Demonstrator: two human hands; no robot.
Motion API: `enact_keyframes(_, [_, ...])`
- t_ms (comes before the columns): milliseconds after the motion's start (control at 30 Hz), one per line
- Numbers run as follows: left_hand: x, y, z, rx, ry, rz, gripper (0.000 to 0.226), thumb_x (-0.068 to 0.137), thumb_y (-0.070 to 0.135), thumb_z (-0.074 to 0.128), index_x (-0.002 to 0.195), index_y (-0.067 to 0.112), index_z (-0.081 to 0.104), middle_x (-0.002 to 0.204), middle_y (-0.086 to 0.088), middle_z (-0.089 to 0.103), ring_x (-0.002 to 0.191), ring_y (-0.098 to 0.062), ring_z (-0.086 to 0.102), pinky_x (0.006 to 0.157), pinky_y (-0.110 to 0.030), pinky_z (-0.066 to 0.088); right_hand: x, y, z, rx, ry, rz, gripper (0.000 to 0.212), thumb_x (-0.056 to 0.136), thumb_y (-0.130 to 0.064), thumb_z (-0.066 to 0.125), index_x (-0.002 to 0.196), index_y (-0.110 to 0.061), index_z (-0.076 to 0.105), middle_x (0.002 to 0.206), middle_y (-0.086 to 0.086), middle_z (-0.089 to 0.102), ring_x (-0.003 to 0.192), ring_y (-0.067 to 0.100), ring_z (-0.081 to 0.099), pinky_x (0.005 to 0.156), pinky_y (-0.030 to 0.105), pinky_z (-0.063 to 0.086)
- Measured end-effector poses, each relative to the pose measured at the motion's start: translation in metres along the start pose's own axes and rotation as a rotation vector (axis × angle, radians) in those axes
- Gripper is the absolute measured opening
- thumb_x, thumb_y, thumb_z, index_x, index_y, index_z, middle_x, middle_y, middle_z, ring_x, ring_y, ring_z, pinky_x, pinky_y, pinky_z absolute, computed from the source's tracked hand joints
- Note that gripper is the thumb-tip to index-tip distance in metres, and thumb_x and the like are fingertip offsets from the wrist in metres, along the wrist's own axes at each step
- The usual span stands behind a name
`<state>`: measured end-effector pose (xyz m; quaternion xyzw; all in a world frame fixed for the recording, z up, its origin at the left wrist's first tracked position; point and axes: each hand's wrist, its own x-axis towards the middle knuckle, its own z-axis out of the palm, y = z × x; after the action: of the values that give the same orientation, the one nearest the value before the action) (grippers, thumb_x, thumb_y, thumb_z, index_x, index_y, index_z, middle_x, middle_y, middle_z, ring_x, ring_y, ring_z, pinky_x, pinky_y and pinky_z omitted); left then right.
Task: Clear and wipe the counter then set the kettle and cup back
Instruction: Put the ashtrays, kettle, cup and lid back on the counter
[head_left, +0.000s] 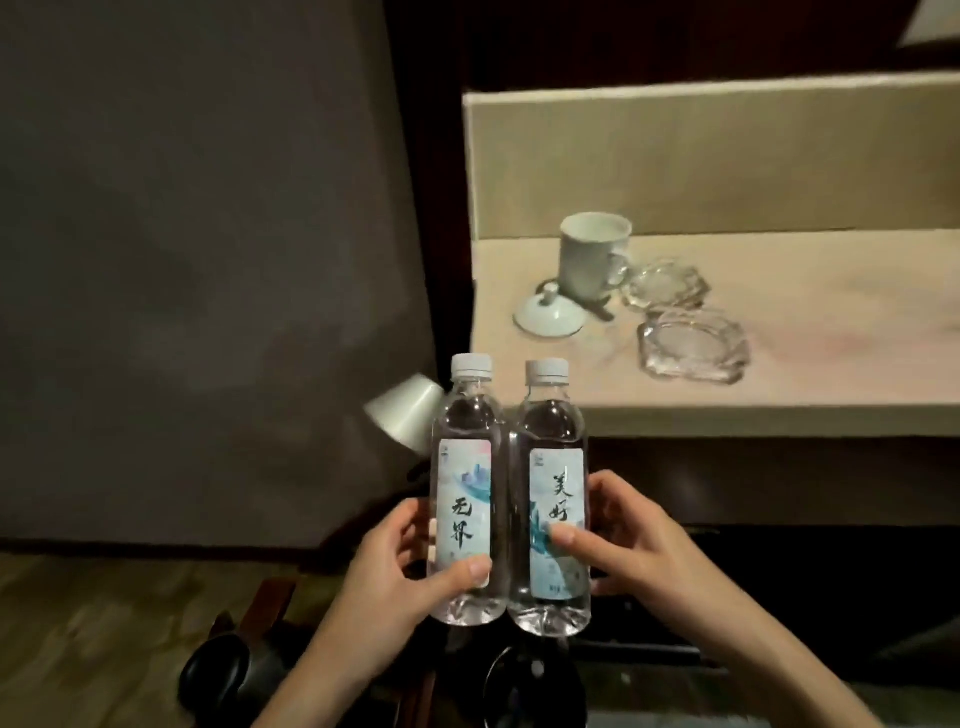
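Cup (592, 257), white, handled, stands lidless on the counter (810, 322) by its lid (548, 314). Left hand (395, 566) and right hand (618, 535) each clasp a clear labelled bottle (467, 493), upright, touching.

Both forearms are reaching forward. Left hand (410, 561) and right hand (623, 540) are each clasping something upright, thumbs in front, grips closed.

Left hand (402, 566) and right hand (631, 540): both bare, no gloves, rings or watch visible; forearms uncovered to frame edge, no sleeve in view; fingernails short, unpainted.
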<state>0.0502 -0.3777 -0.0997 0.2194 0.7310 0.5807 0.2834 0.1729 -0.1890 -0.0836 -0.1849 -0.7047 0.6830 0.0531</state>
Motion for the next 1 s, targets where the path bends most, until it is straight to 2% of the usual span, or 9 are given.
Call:
enact_keyframes(233, [0.056,0.087,0.051,0.058,-0.118,0.212,0.063,0.053,0.035,0.091,0.105,0.014,0.062,0.1,0.009,0.073,0.095,-0.009,0.069,0.079,-0.019,0.053,-0.008,-0.061,-0.079,0.007,0.155,-0.118,0.052,0.066,-0.041,0.076,0.11,-0.019,0.06,0.103,-0.001,0.071,0.099,0.017,0.068,0.067,0.03,0.055])
enact_keyframes(333, [0.09,0.114,0.076,0.087,-0.162,0.279,0.067,0.05,0.044,0.085,0.107,0.02,0.062,0.104,0.005,0.072,0.098,-0.012,0.068,0.09,-0.033,0.054,-0.009,-0.08,-0.111,-0.01,0.234,-0.167,0.06,0.063,-0.05,0.082,0.11,-0.02,0.061,0.105,0.001,0.07,0.098,0.018,0.069,0.073,0.035,0.057])
enact_keyframes(400, [0.112,0.13,0.097,0.093,-0.205,0.305,0.072,0.047,0.049,0.084,0.11,0.024,0.06,0.106,0.006,0.071,0.1,-0.011,0.067,0.093,-0.038,0.052,-0.012,-0.09,-0.132,-0.049,0.323,-0.189,0.05,0.071,-0.043,0.076,0.11,-0.017,0.059,0.106,0.003,0.069,0.094,0.014,0.069,0.072,0.033,0.059])
enact_keyframes(467, [0.13,0.143,0.119,0.102,-0.257,0.327,0.077,0.046,0.051,0.084,0.114,0.027,0.057,0.109,0.009,0.069,0.101,-0.008,0.066,0.095,-0.036,0.052,-0.014,-0.095,-0.15,-0.085,0.412,-0.198,0.042,0.072,-0.034,0.068,0.11,-0.017,0.057,0.105,0.002,0.067,0.092,0.008,0.069,0.068,0.03,0.059])
enact_keyframes(600, [0.161,0.165,0.171,0.09,-0.362,0.319,0.074,0.057,0.043,0.086,0.121,0.025,0.053,0.114,0.009,0.067,0.106,-0.007,0.063,0.095,-0.034,0.051,-0.016,-0.094,-0.2,-0.162,0.547,-0.19,0.039,0.073,-0.039,0.065,0.109,-0.026,0.056,0.104,-0.006,0.066,0.092,0.002,0.067,0.073,0.032,0.06])
enact_keyframes(700, [0.181,0.178,0.207,0.078,-0.398,0.336,0.058,0.069,0.027,0.084,0.115,0.027,0.048,0.11,0.009,0.064,0.098,-0.002,0.061,0.081,-0.019,0.054,-0.01,-0.089,-0.239,-0.201,0.602,-0.184,0.044,0.07,-0.047,0.065,0.11,-0.033,0.055,0.107,-0.013,0.064,0.095,0.007,0.066,0.078,0.034,0.059])
enact_keyframes(800, [0.21,0.189,0.244,0.049,-0.394,0.328,0.062,0.07,0.017,0.082,0.12,0.022,0.045,0.108,0.009,0.061,0.093,0.0,0.06,0.067,-0.012,0.051,0.002,-0.086,-0.279,-0.223,0.65,-0.2,0.039,0.07,-0.045,0.062,0.107,-0.037,0.052,0.108,-0.016,0.059,0.098,0.007,0.061,0.075,0.031,0.056])
enact_keyframes(933, [0.255,0.205,0.3,0.087,-0.321,0.351,0.066,0.066,0.018,0.086,0.118,0.02,0.045,0.111,0.007,0.06,0.094,-0.001,0.06,0.073,-0.013,0.049,0.02,-0.077,-0.339,-0.253,0.691,-0.205,0.052,0.072,-0.045,0.062,0.12,-0.032,0.048,0.115,-0.014,0.055,0.103,0.007,0.057,0.08,0.03,0.053])
enact_keyframes(1000, [0.278,0.209,0.325,0.116,-0.292,0.34,0.068,0.063,0.016,0.087,0.116,0.021,0.044,0.113,0.004,0.06,0.098,-0.009,0.061,0.083,-0.024,0.052,0.03,-0.07,-0.366,-0.289,0.704,-0.195,0.056,0.073,-0.045,0.062,0.125,-0.031,0.046,0.117,-0.014,0.054,0.105,0.008,0.056,0.086,0.032,0.052])
